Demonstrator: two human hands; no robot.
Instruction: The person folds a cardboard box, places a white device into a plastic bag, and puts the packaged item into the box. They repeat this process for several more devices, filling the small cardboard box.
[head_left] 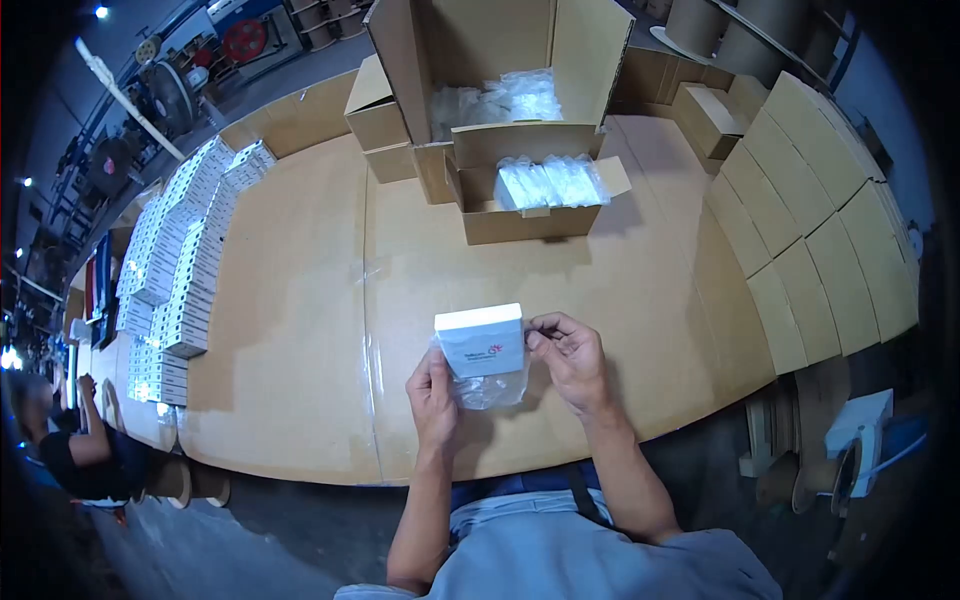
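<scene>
A small white box with printing on its face is partly inside a clear plastic bag, above the cardboard-covered table. My left hand is closed on the bag at its left edge. At the box's right edge, my right hand has thumb and forefinger pinched together at the bag, its other fingers curled. Farther forward, an open carton holds several items in clear plastic.
Behind it stands a larger open box with clear bags inside. Stacked small white boxes line the left side. Brown cartons are piled at the right. Another person is at the far left, near the table's end.
</scene>
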